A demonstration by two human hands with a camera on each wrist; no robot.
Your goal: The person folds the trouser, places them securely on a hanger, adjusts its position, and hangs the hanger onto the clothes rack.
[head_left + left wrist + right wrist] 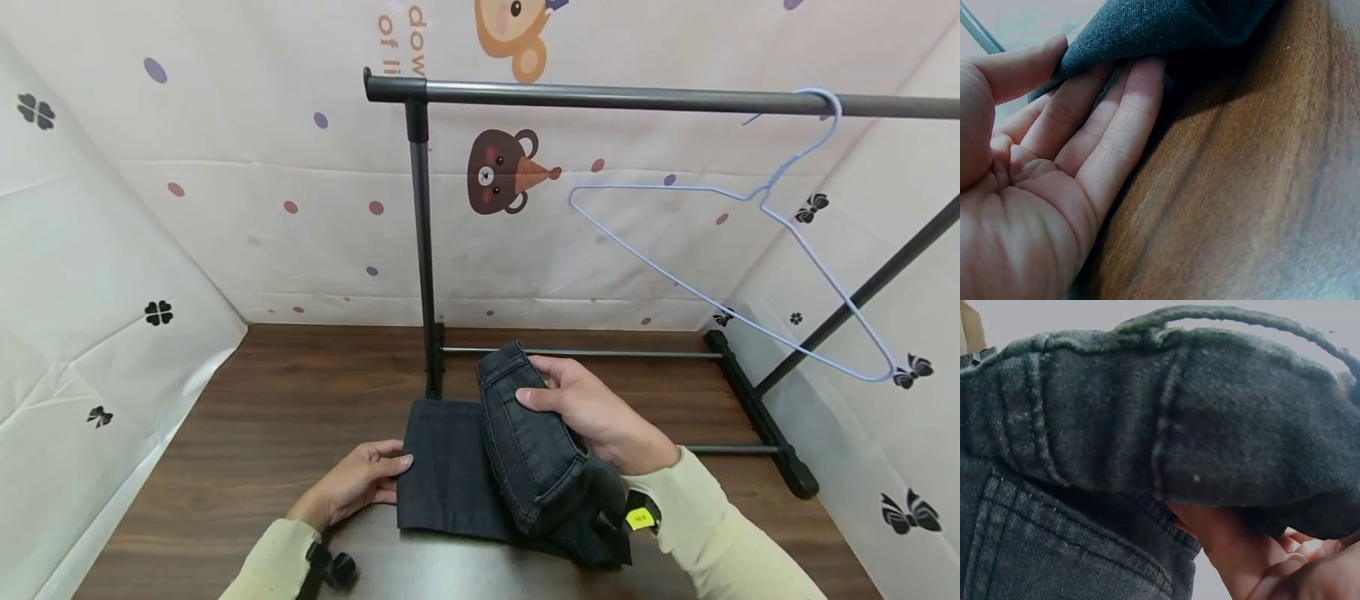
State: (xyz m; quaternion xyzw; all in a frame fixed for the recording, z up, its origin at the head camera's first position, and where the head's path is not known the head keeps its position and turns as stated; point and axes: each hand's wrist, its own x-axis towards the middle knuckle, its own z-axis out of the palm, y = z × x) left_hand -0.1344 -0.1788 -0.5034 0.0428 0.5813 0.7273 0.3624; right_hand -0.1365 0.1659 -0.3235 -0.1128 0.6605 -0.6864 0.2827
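Dark denim jeans (450, 471) lie folded on the brown wood-grain surface in the middle of the head view, their upper part lifted and folded over at a slant. My right hand (603, 417) grips that raised part, thumb on top; in the right wrist view its fingers (1229, 540) go in under the stitched denim (1104, 425). At the left edge of the cloth, my left hand (356, 483) pinches the fabric. The left wrist view has its thumb against the dark cloth (1147, 31) and its other fingers (1122, 119) reaching beneath, low over the wood.
A black metal rack stands behind and to the right, with its top rail (600, 96), left post (423, 250) and foot (761, 417). A light blue hanger (675, 279) hangs from the rail. Printed white sheets (247, 108) form the back and sides.
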